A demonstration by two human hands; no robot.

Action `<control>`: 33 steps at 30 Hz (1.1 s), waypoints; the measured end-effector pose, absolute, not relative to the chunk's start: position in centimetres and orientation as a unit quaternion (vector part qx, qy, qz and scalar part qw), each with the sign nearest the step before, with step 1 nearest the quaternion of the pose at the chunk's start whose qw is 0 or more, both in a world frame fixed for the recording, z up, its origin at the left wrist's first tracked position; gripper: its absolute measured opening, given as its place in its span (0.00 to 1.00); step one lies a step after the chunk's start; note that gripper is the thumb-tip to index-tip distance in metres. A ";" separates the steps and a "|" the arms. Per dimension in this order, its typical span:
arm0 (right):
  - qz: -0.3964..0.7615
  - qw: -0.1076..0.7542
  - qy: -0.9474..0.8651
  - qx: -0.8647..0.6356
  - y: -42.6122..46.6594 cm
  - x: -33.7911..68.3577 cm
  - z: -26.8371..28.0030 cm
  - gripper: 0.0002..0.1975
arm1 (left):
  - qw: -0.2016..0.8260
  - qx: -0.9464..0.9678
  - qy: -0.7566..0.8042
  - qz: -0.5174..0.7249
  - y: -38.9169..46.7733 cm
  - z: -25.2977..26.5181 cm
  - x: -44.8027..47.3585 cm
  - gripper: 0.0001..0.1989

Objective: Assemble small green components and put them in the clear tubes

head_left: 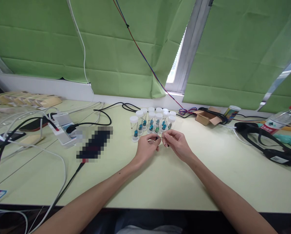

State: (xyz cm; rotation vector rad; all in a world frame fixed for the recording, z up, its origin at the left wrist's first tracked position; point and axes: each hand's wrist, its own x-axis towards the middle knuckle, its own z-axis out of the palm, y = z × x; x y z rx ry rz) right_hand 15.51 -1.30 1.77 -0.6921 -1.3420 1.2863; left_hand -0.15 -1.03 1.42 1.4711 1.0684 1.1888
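Left hand [146, 148]: grip pinched, thumb to fingers, on one end of small wiry piece [161, 137]. Right hand [177, 145]: grip likewise closed on other end. Piece thin, partly dark, over worktop [126, 175], near lidded clear tubes [134, 127].

Premises read as a workroom, part office and part electronics workshop; the pictures do not settle which. A plain pale bench [126, 188] runs along a wall hung with green blinds [121, 65]. At left, a power strip [69, 140] with a black plug lies among loose cables [96, 123]. Red and blue wires [145, 58] hang across the blinds. Mid-bench stand capped clear tubes [133, 122] containing small blue parts [136, 133]. A black headset [279, 156], a bottle [268, 129] and an open carton [204, 119] occupy the right side.
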 end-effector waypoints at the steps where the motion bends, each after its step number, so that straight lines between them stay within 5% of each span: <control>1: 0.539 0.546 -0.570 -0.294 -1.3 15.6 1.7 0.13 | 0.465 0.601 0.434 0.483 -1.0 1.4 -0.1 0.10; 33: 0.603 0.599 -0.449 -0.276 -0.8 15.1 1.5 0.12 | 0.454 0.609 0.441 0.478 -1.2 1.5 -0.1 0.11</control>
